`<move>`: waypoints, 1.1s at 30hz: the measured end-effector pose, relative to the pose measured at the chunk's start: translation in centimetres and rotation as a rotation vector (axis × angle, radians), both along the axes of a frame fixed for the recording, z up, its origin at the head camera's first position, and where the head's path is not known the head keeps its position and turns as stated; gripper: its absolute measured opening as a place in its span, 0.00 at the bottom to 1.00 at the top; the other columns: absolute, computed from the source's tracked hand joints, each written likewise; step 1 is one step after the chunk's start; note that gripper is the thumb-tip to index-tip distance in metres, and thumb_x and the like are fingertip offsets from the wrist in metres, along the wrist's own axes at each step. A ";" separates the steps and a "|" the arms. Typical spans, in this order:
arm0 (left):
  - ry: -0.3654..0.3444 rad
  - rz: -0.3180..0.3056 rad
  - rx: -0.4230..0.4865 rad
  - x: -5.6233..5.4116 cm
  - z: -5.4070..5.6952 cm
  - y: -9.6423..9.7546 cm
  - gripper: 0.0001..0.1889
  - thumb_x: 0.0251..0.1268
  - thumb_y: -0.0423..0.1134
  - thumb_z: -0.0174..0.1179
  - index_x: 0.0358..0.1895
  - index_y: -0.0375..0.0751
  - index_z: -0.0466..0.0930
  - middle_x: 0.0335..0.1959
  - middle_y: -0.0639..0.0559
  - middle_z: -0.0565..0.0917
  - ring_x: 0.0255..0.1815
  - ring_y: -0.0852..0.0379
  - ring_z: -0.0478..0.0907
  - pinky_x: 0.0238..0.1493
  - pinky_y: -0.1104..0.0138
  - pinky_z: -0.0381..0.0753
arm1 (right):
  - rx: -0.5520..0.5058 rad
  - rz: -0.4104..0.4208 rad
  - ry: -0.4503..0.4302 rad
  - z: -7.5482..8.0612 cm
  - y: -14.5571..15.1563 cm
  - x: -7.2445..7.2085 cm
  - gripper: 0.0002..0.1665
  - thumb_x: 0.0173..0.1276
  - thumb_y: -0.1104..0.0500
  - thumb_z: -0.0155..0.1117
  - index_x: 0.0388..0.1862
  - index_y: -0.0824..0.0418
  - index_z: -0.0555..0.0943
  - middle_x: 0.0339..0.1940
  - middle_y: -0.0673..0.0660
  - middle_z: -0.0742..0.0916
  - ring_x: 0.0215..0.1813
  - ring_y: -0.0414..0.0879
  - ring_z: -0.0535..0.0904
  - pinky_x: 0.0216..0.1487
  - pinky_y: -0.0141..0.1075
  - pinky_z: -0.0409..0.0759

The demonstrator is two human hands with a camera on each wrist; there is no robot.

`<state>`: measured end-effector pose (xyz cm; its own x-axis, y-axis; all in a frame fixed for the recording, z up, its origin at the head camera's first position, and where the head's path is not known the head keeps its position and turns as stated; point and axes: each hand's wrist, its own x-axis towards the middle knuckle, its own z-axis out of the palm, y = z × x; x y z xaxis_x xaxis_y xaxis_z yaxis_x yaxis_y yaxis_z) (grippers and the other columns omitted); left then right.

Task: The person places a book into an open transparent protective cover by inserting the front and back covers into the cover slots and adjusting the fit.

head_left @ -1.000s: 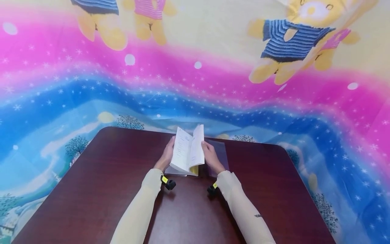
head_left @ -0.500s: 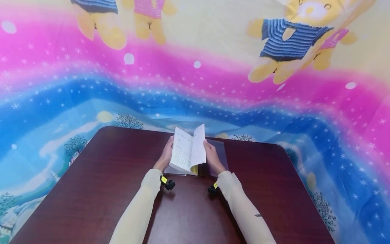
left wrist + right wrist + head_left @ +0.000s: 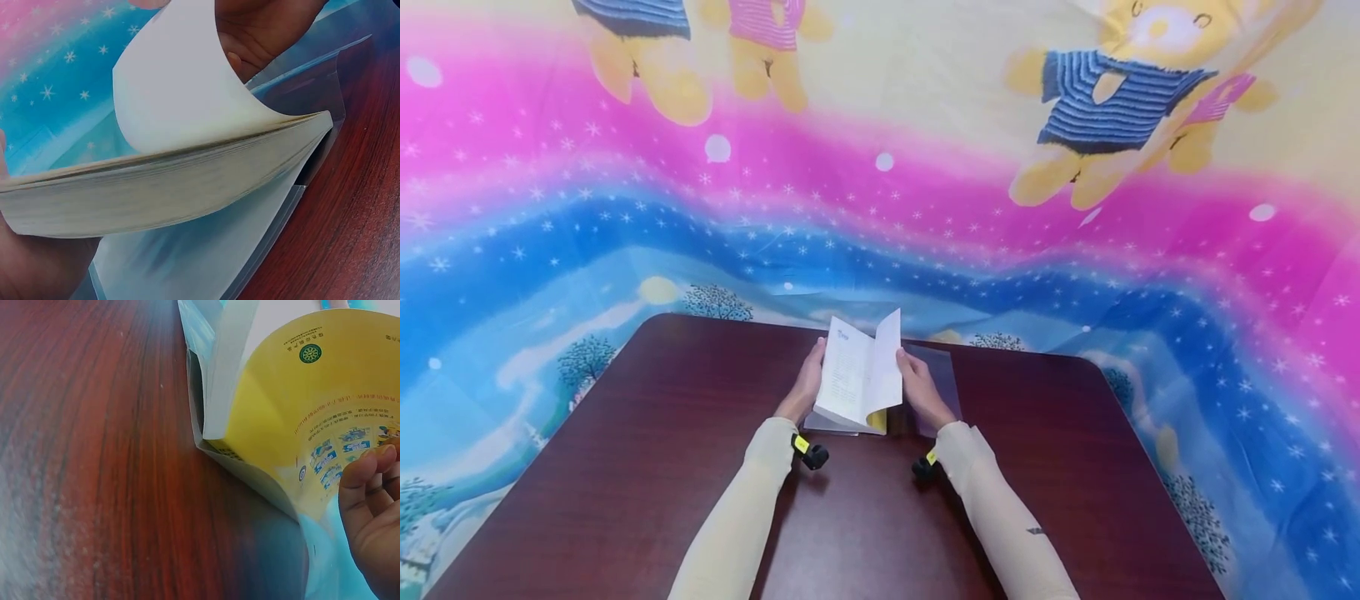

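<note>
An open book [image 3: 847, 371] with white printed pages is held up over the far part of the table. My left hand [image 3: 807, 382] grips its thick page block at the left edge; in the left wrist view the block [image 3: 162, 190] tilts above a clear plastic book cover [image 3: 187, 256]. With thumb and fingers, my right hand [image 3: 922, 387] pinches the raised, bent right side. The right wrist view shows this side's outer face, a yellow cover [image 3: 281, 394], with the right hand [image 3: 378, 519] at its edge. Most left fingers are hidden behind the book.
The dark red-brown table [image 3: 647, 483] has rounded far corners. A clear plastic flap [image 3: 942, 375] spreads to the right of the book. Behind the table hangs a colourful bear-print cloth [image 3: 880, 208]. Both sleeves carry small black wrist cameras [image 3: 811, 454].
Different left-hand pages have come into view in turn, and a page with a small blue heading now shows. The raised right side has shifted slightly. Both hands stay nearly in place.
</note>
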<state>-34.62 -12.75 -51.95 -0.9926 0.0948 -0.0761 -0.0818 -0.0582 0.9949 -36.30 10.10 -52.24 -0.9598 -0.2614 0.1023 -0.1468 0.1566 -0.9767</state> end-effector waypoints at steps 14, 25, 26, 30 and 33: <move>0.017 0.013 -0.105 -0.5 0.2 -0.2 0.31 0.85 0.42 0.36 0.83 0.35 0.43 0.79 0.32 0.57 0.75 0.35 0.64 0.77 0.45 0.61 | -0.092 0.003 -0.001 0.2 0.2 -0.3 0.28 0.85 0.48 0.46 0.74 0.62 0.71 0.51 0.66 0.86 0.42 0.44 0.86 0.42 0.36 0.85; 0.160 -0.040 -0.471 -0.9 -0.8 -2.0 0.35 0.77 0.31 0.53 0.81 0.30 0.49 0.79 0.32 0.59 0.77 0.36 0.62 0.73 0.46 0.68 | -0.084 -0.002 0.004 0.0 1.4 0.3 0.26 0.84 0.54 0.48 0.75 0.63 0.70 0.56 0.68 0.86 0.47 0.47 0.87 0.45 0.37 0.86; 0.163 -0.040 -0.507 -0.8 -0.8 -2.1 0.36 0.76 0.32 0.55 0.80 0.30 0.49 0.78 0.31 0.61 0.76 0.36 0.64 0.71 0.46 0.71 | -0.084 -0.004 0.002 0.0 1.5 0.4 0.26 0.84 0.54 0.48 0.75 0.62 0.70 0.57 0.68 0.85 0.47 0.47 0.87 0.45 0.37 0.86; 0.179 -0.025 -0.656 -0.7 -0.9 -2.5 0.38 0.73 0.33 0.59 0.80 0.29 0.51 0.77 0.31 0.64 0.74 0.35 0.67 0.69 0.45 0.73 | -0.079 0.004 0.009 -0.3 1.9 0.1 0.26 0.84 0.53 0.49 0.75 0.62 0.71 0.56 0.68 0.85 0.48 0.48 0.87 0.45 0.38 0.86; 0.196 -0.022 -0.703 -0.7 -0.8 -2.5 0.38 0.72 0.33 0.60 0.80 0.29 0.52 0.77 0.32 0.62 0.77 0.36 0.63 0.71 0.45 0.70 | -0.080 0.013 0.003 -0.3 2.1 0.0 0.27 0.84 0.52 0.50 0.75 0.62 0.71 0.57 0.68 0.85 0.48 0.48 0.87 0.45 0.39 0.86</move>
